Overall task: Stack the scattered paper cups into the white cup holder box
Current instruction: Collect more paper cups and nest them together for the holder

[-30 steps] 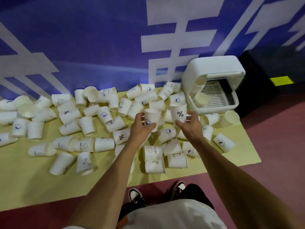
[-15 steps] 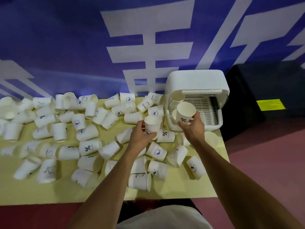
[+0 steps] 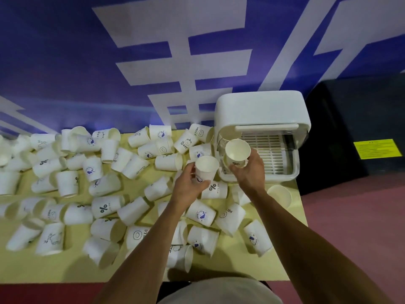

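Note:
The white cup holder box (image 3: 262,108) stands open at the mat's far right, its slotted tray facing me. My right hand (image 3: 249,173) grips a white paper cup (image 3: 237,151), mouth up, at the box's left front corner. A stack of cups inside the box sits behind it, mostly hidden. My left hand (image 3: 188,185) holds a second upright paper cup (image 3: 206,170) just left of the box. Several white printed cups (image 3: 105,206) lie scattered on their sides across the yellow mat (image 3: 278,266).
A blue wall with white lettering rises right behind the mat. A black block (image 3: 355,130) with a yellow label (image 3: 378,148) stands right of the box. One cup (image 3: 280,195) lies at the mat's right edge. Red floor surrounds the mat.
Both hands have carried their cups up and right toward the box. The right hand's cup now sits at the box's left front corner. The view has shifted closer.

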Available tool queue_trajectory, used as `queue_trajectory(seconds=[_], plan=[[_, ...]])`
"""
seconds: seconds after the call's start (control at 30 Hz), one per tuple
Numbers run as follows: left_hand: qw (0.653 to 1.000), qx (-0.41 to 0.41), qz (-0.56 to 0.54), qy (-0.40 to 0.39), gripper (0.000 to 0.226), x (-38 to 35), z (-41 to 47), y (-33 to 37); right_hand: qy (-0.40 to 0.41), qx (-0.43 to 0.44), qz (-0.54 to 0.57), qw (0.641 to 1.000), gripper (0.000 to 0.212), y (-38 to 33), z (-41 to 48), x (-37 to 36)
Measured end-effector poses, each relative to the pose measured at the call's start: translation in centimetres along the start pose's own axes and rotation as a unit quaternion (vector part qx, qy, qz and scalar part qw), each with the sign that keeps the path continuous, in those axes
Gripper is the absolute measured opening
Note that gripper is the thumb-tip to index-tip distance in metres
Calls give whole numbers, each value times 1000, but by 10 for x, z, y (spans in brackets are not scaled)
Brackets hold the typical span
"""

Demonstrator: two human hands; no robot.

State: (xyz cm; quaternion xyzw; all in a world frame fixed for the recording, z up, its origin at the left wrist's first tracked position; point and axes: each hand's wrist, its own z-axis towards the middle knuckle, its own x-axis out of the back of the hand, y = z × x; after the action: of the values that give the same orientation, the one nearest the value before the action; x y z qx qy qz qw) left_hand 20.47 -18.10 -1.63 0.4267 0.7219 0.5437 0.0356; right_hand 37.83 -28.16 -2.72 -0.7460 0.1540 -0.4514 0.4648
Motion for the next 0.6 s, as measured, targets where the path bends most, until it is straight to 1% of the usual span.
queue_trajectory(seconds=[0.07, 0.17, 0.2, 0.23, 0.3, 0.33, 0.4, 0.43, 0.5, 0.6], plan=[[1000, 1, 1, -2, 65, -1, 2, 1, -7, -6, -10, 1000, 69, 2, -1, 0], [1000, 3, 3, -13, 66, -2, 4, 1, -13, -9, -40, 999, 86, 2, -4, 2], [1000, 2, 7, -15, 67, -3, 5, 2, -13, 1, -51, 999, 87, 3, -6, 2], [1000, 1, 11, -15, 66, -3, 4, 4, -10, 15, -61, 998, 84, 1, -9, 4], [1000, -2, 13, -16, 62, -5, 4, 7, 0, 36, -56, 998, 70, -5, -15, 6], [1000, -6, 12, -17, 59, -6, 3, 9, -4, 31, -38, 999, 62, -8, -18, 7], [1000, -16, 11, -21, 57, -8, 1, 11, -42, 5, -2, 999, 49, -18, -24, 9], [999, -21, 11, -26, 56, -9, 0, 12, -63, -6, 10, 998, 48, -22, -28, 10], [999, -30, 10, -35, 56, -11, -1, 12, -95, -14, 20, 995, 57, -28, -34, 10], [998, -44, 21, -43, 57, -13, -1, 11, -106, -12, 14, 994, 70, -33, -40, 8]])
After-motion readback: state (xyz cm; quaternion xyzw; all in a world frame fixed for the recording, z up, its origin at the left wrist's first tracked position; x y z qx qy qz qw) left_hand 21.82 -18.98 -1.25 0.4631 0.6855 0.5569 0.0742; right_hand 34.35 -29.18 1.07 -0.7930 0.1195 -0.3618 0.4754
